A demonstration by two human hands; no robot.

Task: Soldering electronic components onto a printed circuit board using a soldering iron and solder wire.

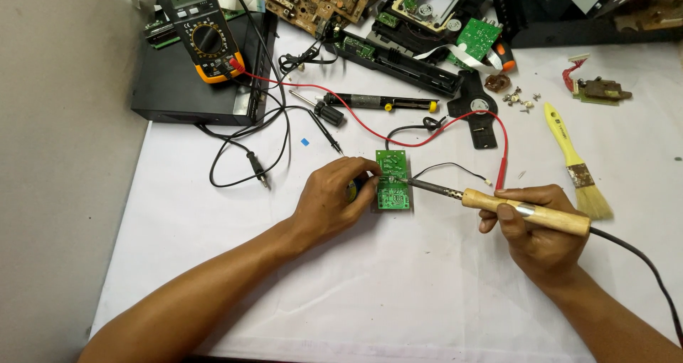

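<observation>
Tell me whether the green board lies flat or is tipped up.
Flat. The green board lies face up on the white table, left hand steadying its edge, soldering iron tip touching its top.

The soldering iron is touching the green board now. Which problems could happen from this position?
1. The left hand steadies the small green circuit board with fingertips very near the tip of the soldering iron; a slip could probably burn them.
2. The thin black wire lies right beside the iron's metal shaft, so its insulation might melt.
3. The right hand grips the wooden handle far back, which may make the tip less steady.
</observation>
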